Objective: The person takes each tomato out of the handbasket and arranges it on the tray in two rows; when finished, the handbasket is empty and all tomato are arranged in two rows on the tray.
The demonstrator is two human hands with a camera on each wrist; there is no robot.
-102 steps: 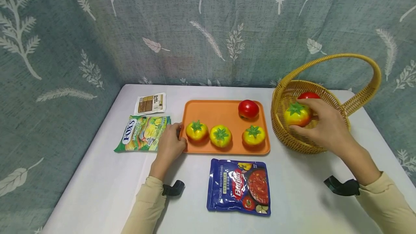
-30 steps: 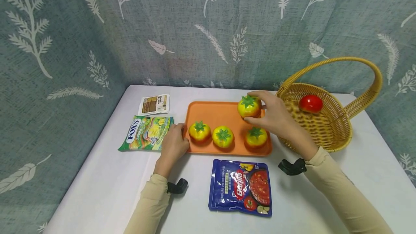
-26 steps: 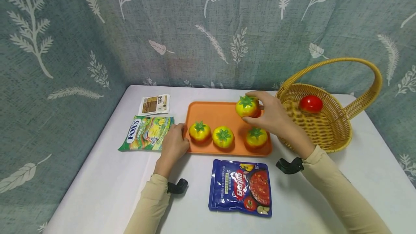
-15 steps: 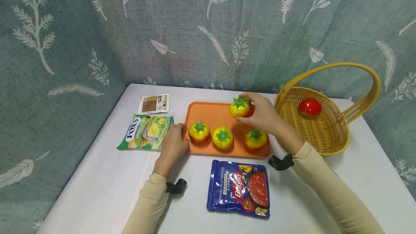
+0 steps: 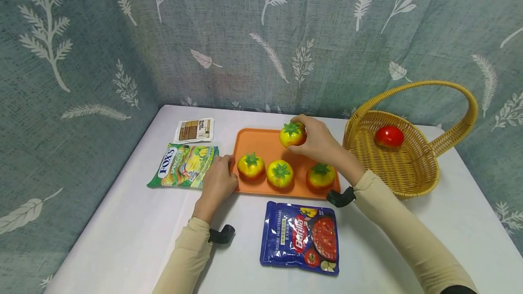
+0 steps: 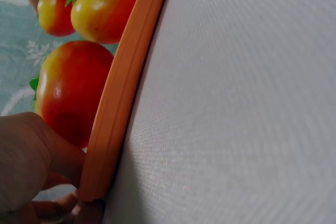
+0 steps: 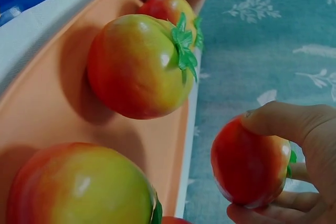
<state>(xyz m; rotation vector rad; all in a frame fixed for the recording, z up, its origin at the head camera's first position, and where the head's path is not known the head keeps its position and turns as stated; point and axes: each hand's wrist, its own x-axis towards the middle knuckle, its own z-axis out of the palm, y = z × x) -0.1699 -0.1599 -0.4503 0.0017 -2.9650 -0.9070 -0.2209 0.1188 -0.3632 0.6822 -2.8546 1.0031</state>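
My right hand (image 5: 318, 140) pinches a yellow-red tomato with green leaves (image 5: 291, 137) between thumb and fingers, over the back of the orange tray (image 5: 257, 137). The right wrist view shows the thumb on the red side of that tomato (image 7: 247, 163). At the tray's left edge, my left hand (image 5: 218, 178) grips the rim; the left wrist view shows its thumb and fingers (image 6: 63, 208) around the corner. Three similar tomatoes stand in the tray's front row: left (image 5: 251, 167), middle (image 5: 279, 174) and right (image 5: 320, 177). A red fruit on the tray is mostly hidden behind my right hand.
A wicker basket (image 5: 408, 185) with a tall handle stands on the right, one red fruit (image 5: 389, 136) inside. In front of the tray lies a blue sauce pouch (image 5: 300, 239). Left of it are a green candy bag (image 5: 185, 165) and a small brown-white packet (image 5: 195, 130).
My right hand has lifted the yellow-red tomato out of the basket and carried it left over the tray, past the red fruit. The left hand stays at the tray's edge.
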